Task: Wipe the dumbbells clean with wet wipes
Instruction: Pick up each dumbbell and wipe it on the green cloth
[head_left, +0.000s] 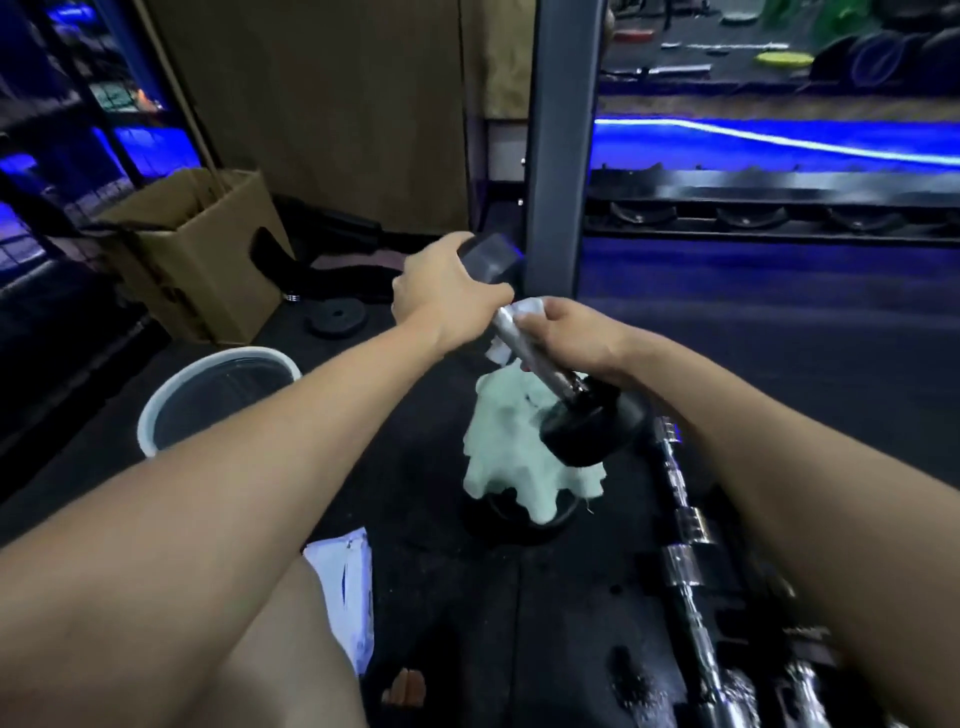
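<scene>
Wipes packet (345, 587) on floor by knee | left hand (447, 291) grips dumbbell (540, 358) far head | right hand (563, 338) clutches wet wipe (524, 310) round handle | near head over pale cloth (511, 457)

Bare dark floor (431, 597) is left open between the bucket (218, 395) and the pale green cloth (511, 457). The right side is blocked by chrome bars (685, 525), the far side by a grey upright post (563, 145) and a cardboard box (202, 254).
</scene>
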